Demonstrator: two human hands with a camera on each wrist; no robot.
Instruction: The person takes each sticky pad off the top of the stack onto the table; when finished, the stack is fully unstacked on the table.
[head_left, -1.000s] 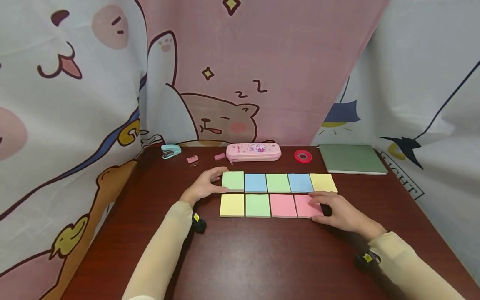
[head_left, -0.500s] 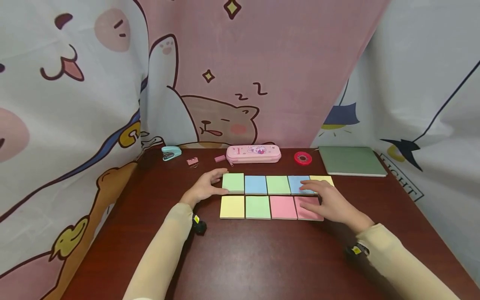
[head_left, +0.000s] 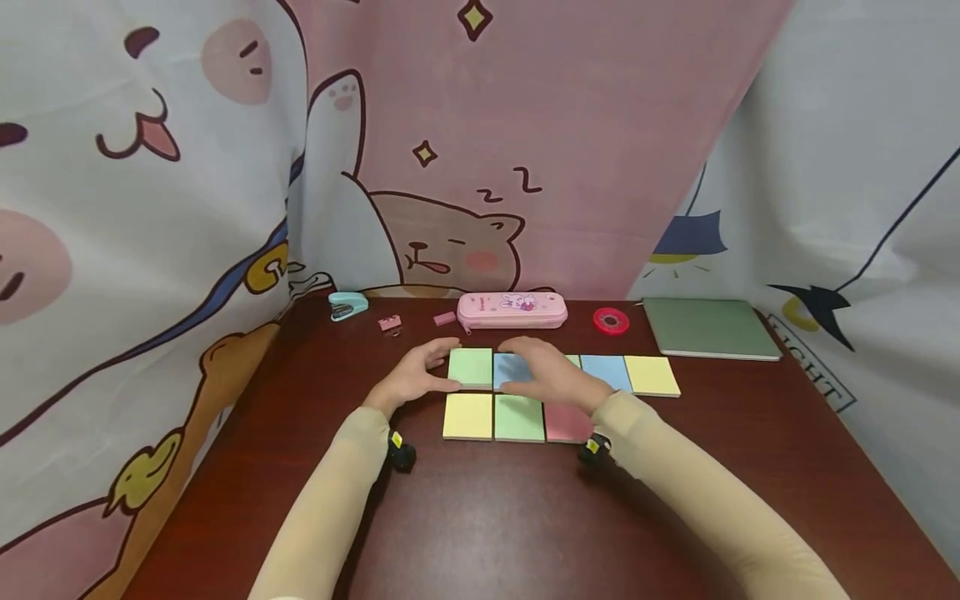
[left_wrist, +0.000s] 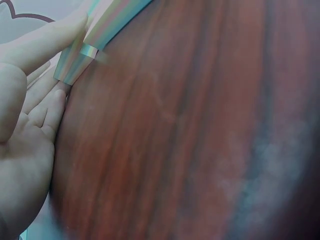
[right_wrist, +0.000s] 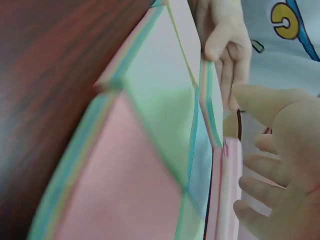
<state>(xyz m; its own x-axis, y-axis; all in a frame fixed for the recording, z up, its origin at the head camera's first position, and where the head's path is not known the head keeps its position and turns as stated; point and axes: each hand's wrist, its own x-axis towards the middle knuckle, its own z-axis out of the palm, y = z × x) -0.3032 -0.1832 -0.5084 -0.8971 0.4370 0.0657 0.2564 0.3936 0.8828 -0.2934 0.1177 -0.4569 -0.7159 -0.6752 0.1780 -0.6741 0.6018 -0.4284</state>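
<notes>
Sticky note pads lie in two rows on the dark table. At the left end of the back row, my left hand (head_left: 411,375) holds a green pad (head_left: 471,367), thumb at its front corner and fingers at its far side. In the right wrist view this green pad (right_wrist: 216,105) sits higher than its neighbours. My right hand (head_left: 551,372) is over the back row, thumb and fingers spread around the second pad, a blue one (head_left: 510,368). The front row shows a yellow pad (head_left: 468,417), a green pad (head_left: 519,418) and a pink pad (head_left: 567,423); my right forearm hides its right end.
Another blue pad (head_left: 606,372) and a yellow pad (head_left: 652,375) continue the back row rightward. Behind stand a mint stapler (head_left: 348,306), a pink binder clip (head_left: 390,323), a small pink block (head_left: 445,318), a pink pencil case (head_left: 512,310), a red tape roll (head_left: 611,321) and a green notebook (head_left: 711,327).
My right hand has left the pink pad at the front row's right end and swept left across the back row to the blue pad. My left hand stays at the green pad.
</notes>
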